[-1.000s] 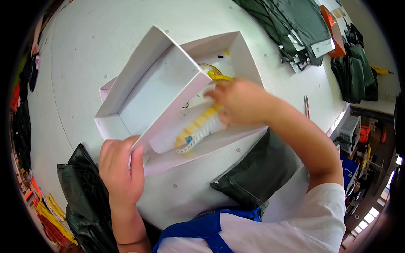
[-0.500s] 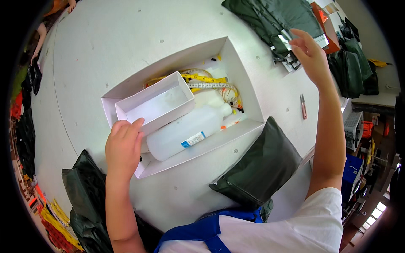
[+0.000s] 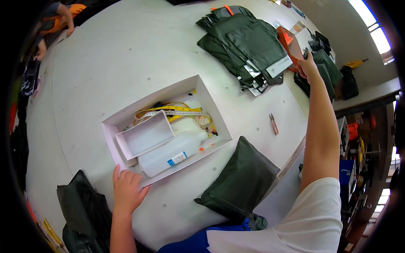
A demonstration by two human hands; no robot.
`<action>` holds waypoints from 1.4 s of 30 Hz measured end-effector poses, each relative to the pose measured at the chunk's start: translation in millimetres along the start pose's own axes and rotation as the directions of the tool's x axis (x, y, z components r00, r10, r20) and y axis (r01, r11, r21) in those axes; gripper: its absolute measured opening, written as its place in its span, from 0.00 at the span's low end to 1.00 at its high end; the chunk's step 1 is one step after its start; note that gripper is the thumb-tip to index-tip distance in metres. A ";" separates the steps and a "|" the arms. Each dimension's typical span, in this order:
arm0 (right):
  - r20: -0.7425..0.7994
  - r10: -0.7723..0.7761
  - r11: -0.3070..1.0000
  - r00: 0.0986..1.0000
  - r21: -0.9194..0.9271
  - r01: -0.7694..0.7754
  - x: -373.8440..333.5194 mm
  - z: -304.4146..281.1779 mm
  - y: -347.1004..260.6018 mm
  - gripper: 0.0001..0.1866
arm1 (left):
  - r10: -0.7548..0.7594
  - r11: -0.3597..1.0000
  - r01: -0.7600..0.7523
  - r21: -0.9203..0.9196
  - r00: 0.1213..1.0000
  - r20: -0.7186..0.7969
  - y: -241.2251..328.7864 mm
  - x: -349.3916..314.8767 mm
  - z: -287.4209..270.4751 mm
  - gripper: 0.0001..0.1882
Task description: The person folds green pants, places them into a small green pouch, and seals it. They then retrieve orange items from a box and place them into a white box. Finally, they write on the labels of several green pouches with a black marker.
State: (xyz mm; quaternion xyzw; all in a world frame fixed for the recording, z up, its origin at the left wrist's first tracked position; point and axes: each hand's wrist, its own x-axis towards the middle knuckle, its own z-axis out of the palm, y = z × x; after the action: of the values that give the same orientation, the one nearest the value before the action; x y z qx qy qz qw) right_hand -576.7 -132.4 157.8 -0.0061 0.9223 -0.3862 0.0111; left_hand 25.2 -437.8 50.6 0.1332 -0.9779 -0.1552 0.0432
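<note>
My left hand (image 3: 128, 187) lies at the near left corner of a shallow white box (image 3: 214, 107), fingers spread and fingertips against its wall. Inside the box sit a smaller white box (image 3: 147, 134), a translucent plastic bottle (image 3: 168, 152) with a blue-and-white label, and yellow and white measuring tapes (image 3: 179, 110). On the far right, my right arm is stretched out. My right hand (image 3: 308, 68) is closed at the near end of an orange-red box (image 3: 291, 49); its fingers are partly hidden, and they appear to grip that box's edge.
A stack of dark green bags (image 3: 242, 42) lies beside the orange-red box. Small thread snips (image 3: 274, 124) rest on the white table. One dark green pouch (image 3: 242, 179) is near my body; black folded material (image 3: 84, 206) lies at the left. Another person's hand (image 3: 70, 31) shows far left.
My left hand has let go of the smaller white box and moved to the larger box's corner. My right hand has gone from above the green bags to the orange-red box. The view has shifted.
</note>
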 end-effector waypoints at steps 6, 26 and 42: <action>0.236 -0.152 0.988 0.960 0.005 0.155 -39.5 37.2 13.3 0.27 | 0.013 0.991 0.000 0.135 0.995 -0.098 -3.7 -18.5 14.5 0.11; 0.373 -0.105 0.994 0.922 0.056 0.091 -145.3 18.9 133.0 0.25 | -0.525 0.697 0.706 0.126 0.622 -0.581 -234.2 9.5 -108.0 0.15; 0.374 -0.046 0.995 0.926 -0.063 0.074 -162.8 20.7 204.4 0.23 | -0.902 0.109 0.990 -0.084 0.063 -0.426 -361.2 -143.8 -113.4 0.17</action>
State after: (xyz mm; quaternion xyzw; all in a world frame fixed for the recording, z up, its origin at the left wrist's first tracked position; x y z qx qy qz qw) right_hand -414.0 -0.5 0.3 -0.1077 0.9169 -0.3430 0.1735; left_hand 266.9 -762.5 38.1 0.7732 -0.6262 -0.0015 0.1000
